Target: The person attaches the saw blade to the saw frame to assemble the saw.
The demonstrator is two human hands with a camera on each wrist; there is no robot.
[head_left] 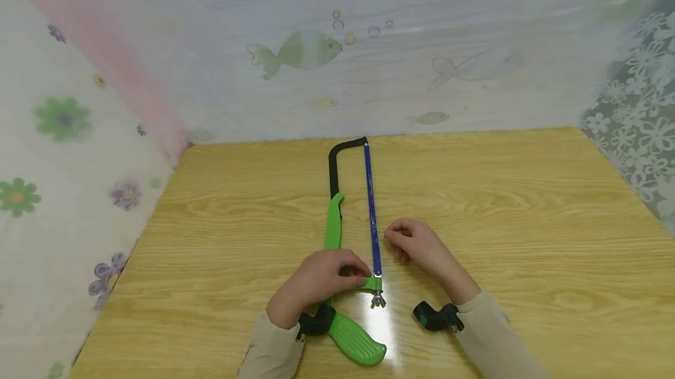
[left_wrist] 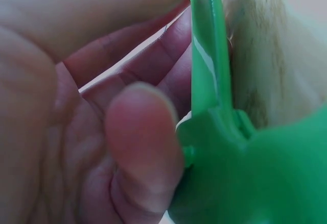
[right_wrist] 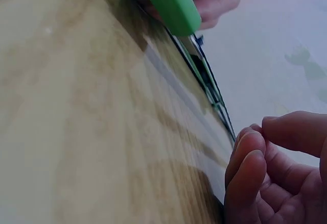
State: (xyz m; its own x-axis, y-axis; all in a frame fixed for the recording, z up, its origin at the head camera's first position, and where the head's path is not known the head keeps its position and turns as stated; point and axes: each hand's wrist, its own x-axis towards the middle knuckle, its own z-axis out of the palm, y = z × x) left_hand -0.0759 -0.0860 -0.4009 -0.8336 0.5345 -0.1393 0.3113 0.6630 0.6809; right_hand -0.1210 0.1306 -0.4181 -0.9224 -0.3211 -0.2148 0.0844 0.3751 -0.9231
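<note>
Head view up on my screen, I find the hacksaw (head_left: 333,226) lying on its side on the wood-grain table (head_left: 527,203), green handle (head_left: 358,341) near, black bow (head_left: 333,174) far and left, blue blade (head_left: 371,209) along the right. The left hand (head_left: 321,276) pinches the green crosspiece (head_left: 371,283) between thumb and fingers, just left of the wing nut (head_left: 377,300). That hand hides where the crosspiece joins the body, and a dark wrist device (head_left: 319,321) covers the frame above the handle. My left wrist feed is too close to help much: green plastic runs off its lower right, and I see the thumb on this side while the other fingers pass partly out of sight behind the bar. The right hand (head_left: 419,247) sits right of the blade, near it but apart, fingers loosely curled with thumb and fingertips drawn close; whether they touch, I can't tell. In the right wrist feed the saw shrinks to a thin slanting line, its near end blurred and cropped at the top. Both beige sleeves (head_left: 495,332) are cut off by the near edge.
</note>
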